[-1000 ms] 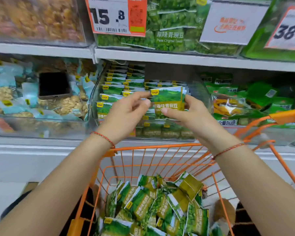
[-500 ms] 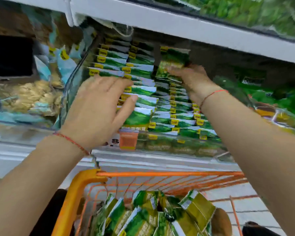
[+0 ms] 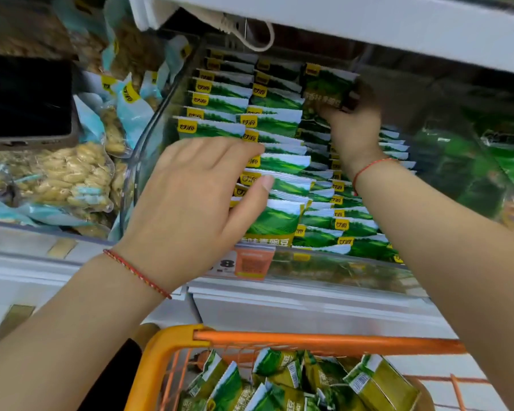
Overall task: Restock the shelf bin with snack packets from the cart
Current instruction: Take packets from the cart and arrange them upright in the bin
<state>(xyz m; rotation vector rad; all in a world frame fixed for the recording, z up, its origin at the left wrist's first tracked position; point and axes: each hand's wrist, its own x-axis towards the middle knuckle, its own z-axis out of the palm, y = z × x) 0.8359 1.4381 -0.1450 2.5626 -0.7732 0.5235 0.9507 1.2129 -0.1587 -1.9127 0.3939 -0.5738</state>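
The right hand (image 3: 350,126) reaches deep into the clear shelf bin (image 3: 137,161) and holds a green snack packet (image 3: 327,87) upright at the back of the right-hand row, its fingers curled round the packet's lower edge; the fingertips themselves are hidden behind it. The left hand (image 3: 190,203) lies flat on the front of the middle row, fingers straight and close together, thumb out to the side, pressing the standing packets back. More packets lie loose in the orange cart (image 3: 172,345) below.

The packets look light and soft — thin foil pillows with crimped white top seams, probably slick and a little springy from trapped air. They stand only because their neighbours prop them, so a row likely flops forward once the pressing hand lifts. A pinch across the flat faces near the lower half, or along the stiffer seam, should hold best; squeezing the puffed middle risks crushing the contents.
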